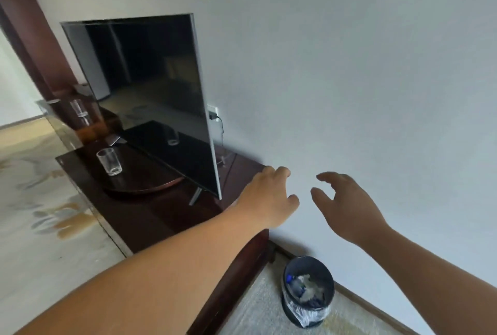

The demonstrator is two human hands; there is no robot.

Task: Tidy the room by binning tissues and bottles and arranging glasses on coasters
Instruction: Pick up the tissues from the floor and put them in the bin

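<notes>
Glass stands upright on the dark cabinet before the television, a 2nd glass is blurred farther back, contents of the bin are indistinct, and left hand and right hand hover empty, fingers loosely apart.

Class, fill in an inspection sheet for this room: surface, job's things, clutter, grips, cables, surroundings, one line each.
Surface: dark wooden cabinet with a glossy top, against the wall.
Job's things: near glass upright on a round wooden base; far glass upright further along; lined bin on the floor holding crumpled waste and what looks like a blue-capped bottle; no coaster seen.
Clutter: nothing seen.
Grips: left hand and right hand both empty, fingers loosely spread, in the air by the cabinet's end.
Cables: black cable runs down from a wall socket behind the television.
Surroundings: television screen dark, pale wall, patterned carpet.
</notes>
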